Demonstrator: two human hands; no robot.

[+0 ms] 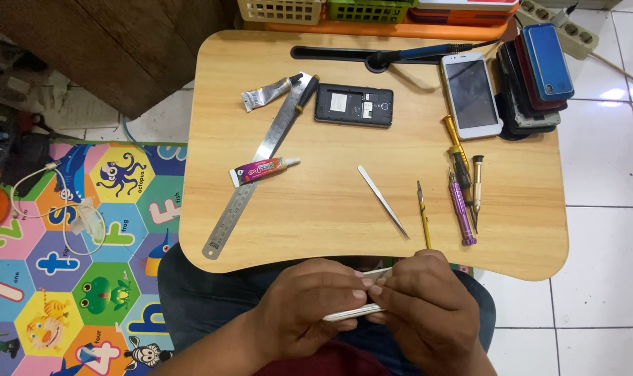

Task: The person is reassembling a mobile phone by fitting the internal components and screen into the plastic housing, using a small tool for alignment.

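Observation:
My left hand (313,306) and my right hand (421,299) meet over my lap, just below the front edge of the wooden lap table (330,209). Together they grip a thin white flat part (351,313), seen edge-on; most of it is hidden by my fingers. On the table lie an opened black phone (353,105) with its back off and a white phone (471,94) face up. A steel ruler (260,163), a glue tube (263,170) and tweezers (383,201) lie nearby.
Several screwdrivers (462,188) lie at the right. A stack of phones and cases (536,76) sits at the far right corner. A soldering iron (414,52) rests in the table's slot. Baskets (330,10) stand behind. A colourful play mat (72,244) covers the floor at left.

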